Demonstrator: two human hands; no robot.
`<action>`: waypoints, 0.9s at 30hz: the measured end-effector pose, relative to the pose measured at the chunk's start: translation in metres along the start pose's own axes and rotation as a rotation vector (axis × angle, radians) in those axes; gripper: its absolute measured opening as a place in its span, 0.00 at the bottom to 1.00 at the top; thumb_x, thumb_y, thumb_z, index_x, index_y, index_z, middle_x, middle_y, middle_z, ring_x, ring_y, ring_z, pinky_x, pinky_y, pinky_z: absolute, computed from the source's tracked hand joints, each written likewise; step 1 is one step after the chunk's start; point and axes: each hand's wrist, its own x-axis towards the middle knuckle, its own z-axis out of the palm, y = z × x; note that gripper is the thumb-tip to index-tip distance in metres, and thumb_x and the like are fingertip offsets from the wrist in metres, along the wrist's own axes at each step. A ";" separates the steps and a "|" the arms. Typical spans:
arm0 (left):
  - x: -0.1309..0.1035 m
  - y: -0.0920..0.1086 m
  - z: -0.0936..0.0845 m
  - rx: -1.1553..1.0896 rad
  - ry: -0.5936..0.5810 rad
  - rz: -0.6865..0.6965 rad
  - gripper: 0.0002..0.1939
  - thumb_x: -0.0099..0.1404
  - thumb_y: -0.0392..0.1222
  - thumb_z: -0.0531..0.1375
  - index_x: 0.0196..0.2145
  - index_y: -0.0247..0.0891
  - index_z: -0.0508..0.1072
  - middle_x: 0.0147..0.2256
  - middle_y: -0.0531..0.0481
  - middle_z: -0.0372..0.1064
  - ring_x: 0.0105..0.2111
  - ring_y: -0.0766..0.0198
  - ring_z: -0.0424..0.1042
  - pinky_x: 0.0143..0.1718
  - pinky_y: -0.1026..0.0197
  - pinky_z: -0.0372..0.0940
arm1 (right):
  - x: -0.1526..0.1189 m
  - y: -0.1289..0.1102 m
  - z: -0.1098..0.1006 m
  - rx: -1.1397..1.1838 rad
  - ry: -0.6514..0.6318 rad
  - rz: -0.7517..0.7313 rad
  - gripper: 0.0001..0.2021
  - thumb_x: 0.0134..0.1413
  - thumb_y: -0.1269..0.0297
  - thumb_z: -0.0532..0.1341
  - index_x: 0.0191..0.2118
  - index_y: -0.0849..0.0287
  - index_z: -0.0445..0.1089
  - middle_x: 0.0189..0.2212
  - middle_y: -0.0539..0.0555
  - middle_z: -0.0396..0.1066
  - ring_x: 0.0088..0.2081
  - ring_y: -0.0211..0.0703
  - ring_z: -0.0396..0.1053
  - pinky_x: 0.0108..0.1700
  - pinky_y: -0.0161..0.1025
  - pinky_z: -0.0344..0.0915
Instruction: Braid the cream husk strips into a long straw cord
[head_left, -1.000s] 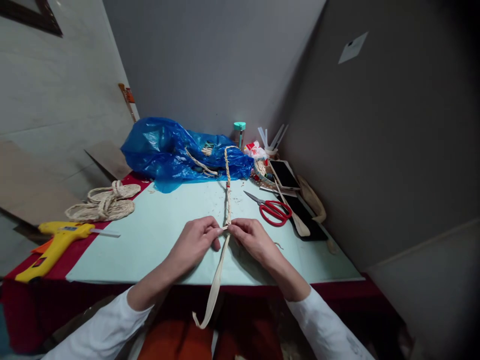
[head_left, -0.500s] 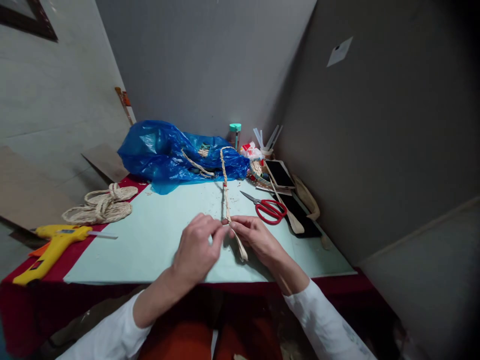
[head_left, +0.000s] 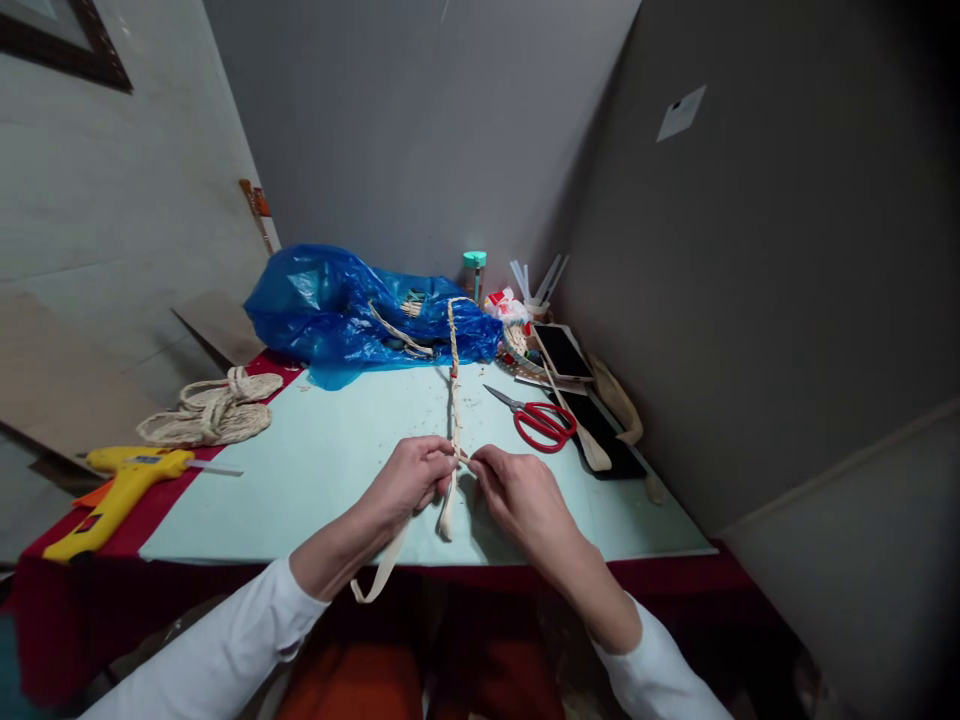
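grey walls (head_left: 420, 130) — a red-draped table (head_left: 82, 610) — dim light

long white sleeves (head_left: 229, 635), softly creased, end above two bare hands (head_left: 409, 482)

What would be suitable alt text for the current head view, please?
A person's left hand and right hand pinch pale strands at a braided cord's near end. Red-handled scissors lie to the right, a yellow glue gun to the left, a blue plastic bag behind.

There are two hands (head_left: 411, 478) (head_left: 519, 490), two slippers (head_left: 214, 418), one glue gun (head_left: 121, 496), one pair of scissors (head_left: 523, 409).
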 end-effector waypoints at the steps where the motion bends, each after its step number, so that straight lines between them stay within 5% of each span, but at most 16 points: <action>1: -0.001 0.000 0.002 0.015 0.031 0.009 0.06 0.56 0.39 0.58 0.30 0.33 0.68 0.16 0.56 0.61 0.12 0.78 0.46 0.14 0.69 0.36 | -0.003 -0.005 0.000 -0.109 0.022 0.019 0.13 0.62 0.62 0.51 0.34 0.59 0.69 0.23 0.55 0.72 0.24 0.42 0.66 0.27 0.37 0.46; 7: -0.003 -0.002 0.006 -0.028 0.137 0.032 0.04 0.53 0.36 0.59 0.26 0.32 0.69 0.14 0.58 0.57 0.14 0.76 0.52 0.16 0.69 0.42 | -0.021 -0.029 0.030 -0.268 0.103 -0.108 0.09 0.54 0.76 0.52 0.38 0.61 0.66 0.24 0.55 0.71 0.24 0.43 0.68 0.24 0.39 0.42; 11: -0.010 -0.002 0.001 -0.134 0.084 -0.010 0.10 0.55 0.41 0.61 0.32 0.31 0.70 0.24 0.51 0.68 0.16 0.77 0.54 0.18 0.69 0.43 | -0.031 -0.032 0.046 -0.321 0.233 -0.251 0.16 0.49 0.82 0.50 0.41 0.63 0.67 0.28 0.57 0.72 0.27 0.45 0.68 0.25 0.39 0.48; 14: -0.012 -0.003 -0.002 -0.157 0.068 0.033 0.12 0.56 0.43 0.62 0.35 0.31 0.69 0.28 0.48 0.72 0.16 0.78 0.53 0.19 0.69 0.44 | -0.032 -0.028 0.035 -0.243 0.234 -0.311 0.10 0.52 0.78 0.52 0.33 0.59 0.68 0.27 0.55 0.71 0.29 0.45 0.67 0.30 0.40 0.52; 17: -0.011 -0.005 -0.003 -0.159 0.061 0.088 0.13 0.57 0.43 0.61 0.37 0.31 0.68 0.26 0.50 0.70 0.15 0.79 0.48 0.19 0.69 0.41 | -0.022 -0.022 0.013 -0.008 0.235 -0.188 0.09 0.61 0.66 0.52 0.34 0.58 0.69 0.30 0.55 0.71 0.34 0.45 0.66 0.35 0.39 0.55; 20: -0.010 -0.006 -0.003 -0.139 0.027 0.132 0.13 0.58 0.43 0.60 0.37 0.31 0.67 0.23 0.56 0.64 0.15 0.80 0.46 0.20 0.68 0.39 | -0.004 -0.015 0.004 0.273 0.103 -0.073 0.12 0.63 0.61 0.50 0.41 0.59 0.68 0.33 0.55 0.71 0.35 0.42 0.66 0.37 0.36 0.57; 23: -0.012 -0.008 -0.002 -0.122 0.010 0.153 0.12 0.59 0.43 0.60 0.37 0.33 0.65 0.19 0.61 0.57 0.15 0.79 0.45 0.20 0.69 0.40 | 0.015 -0.011 0.012 0.462 -0.076 -0.050 0.14 0.64 0.60 0.48 0.36 0.59 0.67 0.28 0.52 0.69 0.31 0.39 0.64 0.33 0.34 0.55; 27: -0.015 -0.011 -0.003 -0.110 -0.015 0.130 0.14 0.59 0.46 0.59 0.39 0.36 0.63 0.17 0.63 0.55 0.15 0.77 0.46 0.19 0.70 0.41 | 0.027 -0.007 0.025 0.590 -0.124 -0.047 0.14 0.62 0.58 0.51 0.31 0.60 0.67 0.24 0.50 0.65 0.28 0.37 0.60 0.31 0.33 0.53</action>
